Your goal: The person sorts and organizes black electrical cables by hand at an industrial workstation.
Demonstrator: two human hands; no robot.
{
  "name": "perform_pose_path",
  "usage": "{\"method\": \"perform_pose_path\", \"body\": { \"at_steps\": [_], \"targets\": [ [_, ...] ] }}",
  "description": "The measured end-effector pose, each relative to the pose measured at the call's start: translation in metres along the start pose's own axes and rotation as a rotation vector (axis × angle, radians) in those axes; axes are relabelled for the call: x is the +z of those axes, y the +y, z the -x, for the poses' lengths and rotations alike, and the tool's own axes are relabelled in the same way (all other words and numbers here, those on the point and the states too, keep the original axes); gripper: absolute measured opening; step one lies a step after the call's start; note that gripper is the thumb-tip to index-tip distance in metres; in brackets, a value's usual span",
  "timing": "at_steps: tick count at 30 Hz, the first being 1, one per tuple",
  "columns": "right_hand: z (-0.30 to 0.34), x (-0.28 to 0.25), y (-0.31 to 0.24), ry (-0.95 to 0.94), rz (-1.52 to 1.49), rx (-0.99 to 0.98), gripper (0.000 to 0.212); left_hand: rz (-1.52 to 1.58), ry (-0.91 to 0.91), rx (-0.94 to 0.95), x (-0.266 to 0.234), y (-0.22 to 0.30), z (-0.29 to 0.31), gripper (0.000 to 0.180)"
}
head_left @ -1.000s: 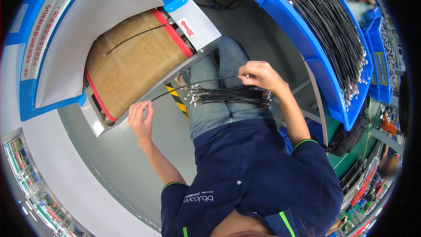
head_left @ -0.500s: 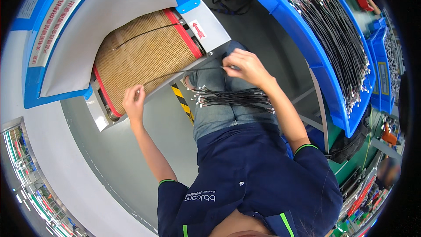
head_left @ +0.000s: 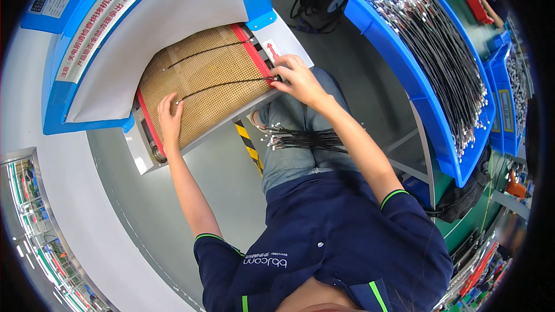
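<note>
A thin black cable (head_left: 225, 85) lies stretched across the tan mesh conveyor belt (head_left: 202, 104). My left hand (head_left: 170, 120) pinches its left end down on the belt near the red side strip. At the belt's right edge, my right hand (head_left: 293, 79) grips the other end. A second black cable (head_left: 202, 55) lies farther up the belt, by the white hood. A bundle of black cables with metal ends (head_left: 303, 138) rests across my lap, below my right forearm.
A blue-framed machine with a white hood (head_left: 173, 6) covers the belt's far end. A long blue bin (head_left: 404, 86) full of black cables stands at my right, with more blue bins (head_left: 502, 98) behind it. Yellow-black floor tape (head_left: 250, 144) runs below the belt.
Both hands have gone from above my lap up to the belt, carrying one cable. It now lies stretched across the mesh, below the cable that was there before.
</note>
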State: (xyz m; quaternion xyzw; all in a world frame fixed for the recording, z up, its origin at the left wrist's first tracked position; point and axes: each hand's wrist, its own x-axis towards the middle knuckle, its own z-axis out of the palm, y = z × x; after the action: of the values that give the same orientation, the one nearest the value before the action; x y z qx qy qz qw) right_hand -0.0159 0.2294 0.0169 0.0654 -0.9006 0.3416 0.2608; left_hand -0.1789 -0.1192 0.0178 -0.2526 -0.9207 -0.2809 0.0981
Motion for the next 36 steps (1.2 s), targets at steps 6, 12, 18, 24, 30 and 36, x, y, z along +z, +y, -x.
{"method": "perform_pose_path", "body": {
  "at_steps": [6,12,18,24,30,36],
  "targets": [
    [0.102,-0.036,0.006,-0.235,-0.013,0.224,0.016,0.11,0.161,0.042,0.013,0.04,0.045,0.019],
    [0.151,-0.042,0.007,-0.589,0.028,0.378,0.019,0.377,-0.092,0.063,0.057,0.118,0.093,0.015],
    [0.14,-0.045,-0.003,-0.552,-0.071,0.444,0.016,0.445,-0.29,0.041,0.089,0.149,0.122,0.018],
    [0.151,-0.051,-0.001,-0.434,-0.14,0.44,0.016,0.391,-0.397,0.091,0.102,0.156,0.135,0.029],
    [0.142,-0.066,-0.009,-0.397,-0.174,0.465,0.017,0.279,-0.527,0.146,0.101,0.145,0.145,0.025],
    [0.133,-0.102,0.002,-0.478,-0.091,0.395,0.016,0.256,-0.549,0.147,0.081,0.142,0.135,0.014]
  ]
}}
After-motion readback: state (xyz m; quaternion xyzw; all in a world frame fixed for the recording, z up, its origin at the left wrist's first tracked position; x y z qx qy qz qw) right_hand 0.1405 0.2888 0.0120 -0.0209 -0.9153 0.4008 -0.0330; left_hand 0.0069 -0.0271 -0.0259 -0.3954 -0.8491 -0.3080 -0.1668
